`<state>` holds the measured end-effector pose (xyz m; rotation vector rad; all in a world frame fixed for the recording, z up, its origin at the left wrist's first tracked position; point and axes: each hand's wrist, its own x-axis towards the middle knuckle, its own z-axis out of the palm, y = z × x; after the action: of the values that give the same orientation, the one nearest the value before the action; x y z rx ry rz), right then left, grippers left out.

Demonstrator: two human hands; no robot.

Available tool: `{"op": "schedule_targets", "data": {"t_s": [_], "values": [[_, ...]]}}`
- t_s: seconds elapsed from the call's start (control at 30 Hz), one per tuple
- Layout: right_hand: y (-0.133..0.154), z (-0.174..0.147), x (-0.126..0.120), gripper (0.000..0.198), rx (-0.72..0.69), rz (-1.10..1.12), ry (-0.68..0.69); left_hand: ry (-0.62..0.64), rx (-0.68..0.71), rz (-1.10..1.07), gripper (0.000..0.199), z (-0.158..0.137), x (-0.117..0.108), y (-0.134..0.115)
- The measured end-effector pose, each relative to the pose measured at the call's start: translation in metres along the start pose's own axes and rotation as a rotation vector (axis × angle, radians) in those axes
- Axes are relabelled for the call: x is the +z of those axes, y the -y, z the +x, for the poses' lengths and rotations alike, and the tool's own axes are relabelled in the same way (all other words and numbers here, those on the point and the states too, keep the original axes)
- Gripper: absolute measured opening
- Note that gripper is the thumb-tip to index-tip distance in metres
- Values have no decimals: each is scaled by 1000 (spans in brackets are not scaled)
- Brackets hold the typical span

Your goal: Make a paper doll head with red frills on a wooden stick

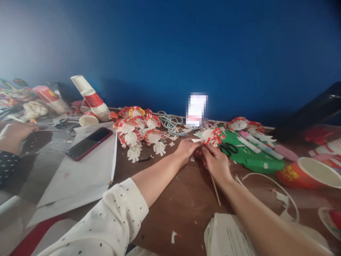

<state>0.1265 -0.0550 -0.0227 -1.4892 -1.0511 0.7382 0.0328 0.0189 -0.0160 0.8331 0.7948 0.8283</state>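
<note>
Both my hands meet over the brown table, at a paper craft figure (211, 137) with a round white face and a crinkled red-and-white rim. My left hand (186, 150) is closed on its left side, pinching a white paper piece. My right hand (216, 163) is closed at its lower edge, fingertips close to the left ones. From beneath the right hand a thin wooden stick (216, 192) slants down; whether it is joined to the figure is hidden. Similar paper figures (138, 129) lie in a pile to the left.
A lit phone (197, 109) leans against the blue wall beside a coiled cable (170, 122). Markers (262, 144) lie on green material (247, 156), near an orange paper cup (298, 172). At left are a dark phone (89, 143), stacked cups (93, 99) and another person's hand (18, 133).
</note>
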Motion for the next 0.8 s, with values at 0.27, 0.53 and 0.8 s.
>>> {"op": "schedule_targets", "data": {"t_s": [0.27,0.53,0.8], "values": [[6,0,-4,25,0,4,-41,66,20,59,40,-1,-4,2],[5,-1,-5,29,-12,-46,-63,107,40,100,44,-1,-5,5],[2,-1,-5,31,-203,-301,-56,108,53,95,39,0,-8,8]]}}
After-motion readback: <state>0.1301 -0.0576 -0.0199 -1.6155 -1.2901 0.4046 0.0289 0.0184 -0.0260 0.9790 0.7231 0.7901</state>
